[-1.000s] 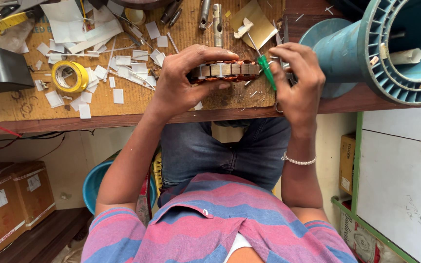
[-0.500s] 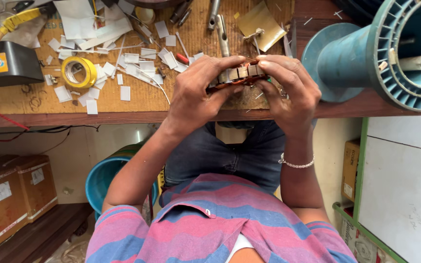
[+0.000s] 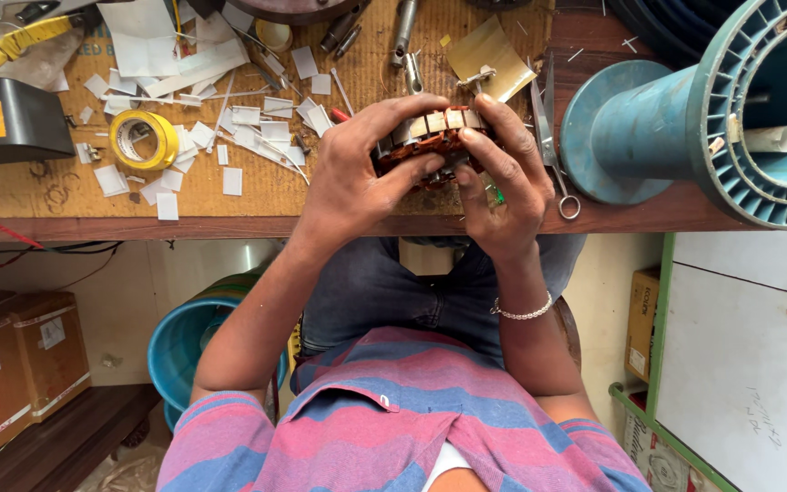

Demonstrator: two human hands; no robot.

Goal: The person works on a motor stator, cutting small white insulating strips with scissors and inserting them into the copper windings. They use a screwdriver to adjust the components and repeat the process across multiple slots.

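Both hands clamp one round, copper-wound motor stator with pale slot papers [image 3: 430,141] over the bench edge: the left hand [image 3: 357,182] wraps its near side, the right hand [image 3: 503,178] presses fingertips onto its top. A slip there could, I judge, tear the papers or nick the windings; steel scissors [image 3: 553,155] lie just right.
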